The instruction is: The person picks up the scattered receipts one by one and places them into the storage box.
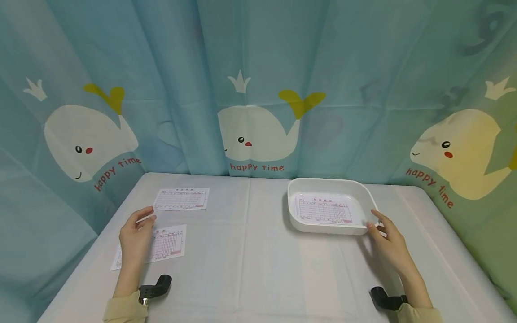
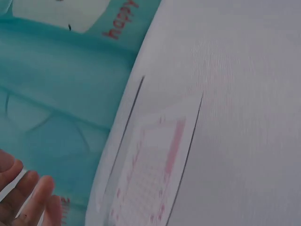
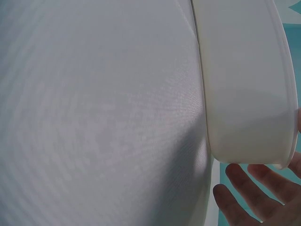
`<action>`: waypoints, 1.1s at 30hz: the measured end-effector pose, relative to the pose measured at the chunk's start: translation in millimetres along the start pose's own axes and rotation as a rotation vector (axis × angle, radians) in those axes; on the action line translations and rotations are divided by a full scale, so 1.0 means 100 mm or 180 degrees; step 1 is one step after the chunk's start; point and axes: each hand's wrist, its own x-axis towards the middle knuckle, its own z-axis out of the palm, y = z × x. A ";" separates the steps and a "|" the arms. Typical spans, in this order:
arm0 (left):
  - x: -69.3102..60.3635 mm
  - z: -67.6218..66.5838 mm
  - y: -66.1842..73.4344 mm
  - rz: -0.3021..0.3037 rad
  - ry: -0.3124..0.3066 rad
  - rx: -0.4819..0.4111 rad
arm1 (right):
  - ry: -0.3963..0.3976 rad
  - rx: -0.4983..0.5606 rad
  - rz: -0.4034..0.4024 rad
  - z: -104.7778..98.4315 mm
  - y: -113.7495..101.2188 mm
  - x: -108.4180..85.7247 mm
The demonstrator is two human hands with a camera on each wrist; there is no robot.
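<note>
My left hand (image 1: 137, 233) is raised over the left side of the table with fingers loosely bent and nothing between them. Its fingertips are by the near left corner of the farther printed form (image 1: 181, 198). Below the hand lies a second printed form (image 1: 167, 244), partly hidden by the hand and forearm. In the left wrist view, the fingers (image 2: 35, 197) stand apart from a blurred form (image 2: 150, 174). At the right, my right hand (image 1: 389, 242) holds the near right corner of a white plastic tray (image 1: 331, 229) by its rim. Another printed form (image 1: 323, 210) lies inside the tray.
A white cloth (image 1: 242, 269) covers the table. Blue-green curtains (image 1: 173, 89) with printed whales hang along the back and both sides. Each wrist wears a black camera mount (image 1: 155, 288).
</note>
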 end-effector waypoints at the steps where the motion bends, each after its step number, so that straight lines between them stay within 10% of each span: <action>1: 0.02 -0.02 -0.03 -0.0029 0.0052 0.0069 | -0.0001 -0.0005 0.0011 0.00 0.00 0.00; 16: 0.23 -0.35 -0.40 -0.0221 0.0191 0.0479 | -0.0014 -0.0030 0.0064 0.00 -0.01 0.01; 33: 0.28 -0.63 -0.55 0.0102 -0.0690 0.1403 | -0.0013 -0.0047 0.0052 0.00 0.00 0.01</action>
